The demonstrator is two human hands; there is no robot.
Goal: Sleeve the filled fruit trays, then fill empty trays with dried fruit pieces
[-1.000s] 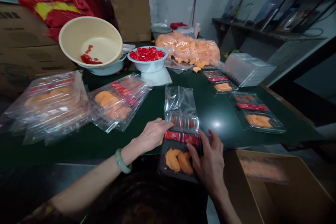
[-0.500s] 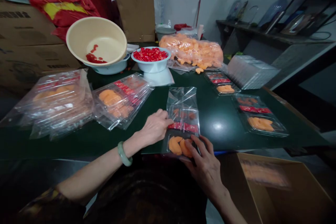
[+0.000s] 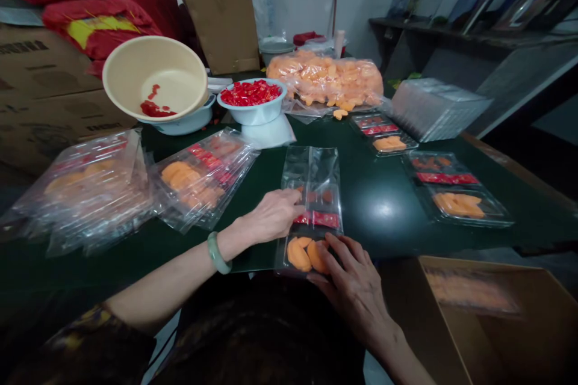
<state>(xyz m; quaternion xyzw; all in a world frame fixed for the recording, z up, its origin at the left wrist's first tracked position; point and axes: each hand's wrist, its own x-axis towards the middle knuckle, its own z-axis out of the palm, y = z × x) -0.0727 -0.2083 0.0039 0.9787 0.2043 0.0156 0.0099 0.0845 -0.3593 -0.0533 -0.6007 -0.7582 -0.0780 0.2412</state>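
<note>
Here, well left of the fingers, sealed clear packs (image 3: 85,192) lie on a green table (image 3: 383,240), with a beige basin (image 3: 153,78) tilted above them. A jade bangle (image 3: 215,252) circles the left wrist. The left hand (image 3: 271,216) lies nearly flat, its fingers (image 3: 289,200) extended and close together, tips touching a clear bag (image 3: 311,168). Just right of those fingertips, a compartment tray (image 3: 300,255) of orange slices sits partly inside the bag. The right hand (image 3: 354,292) curves over the tray's near end, fingers spread and touching it; whether they grip cannot be told. Beyond the fingers lies a bag of orange pieces (image 3: 325,78); right of them, a cardboard carton (image 3: 474,307).
</note>
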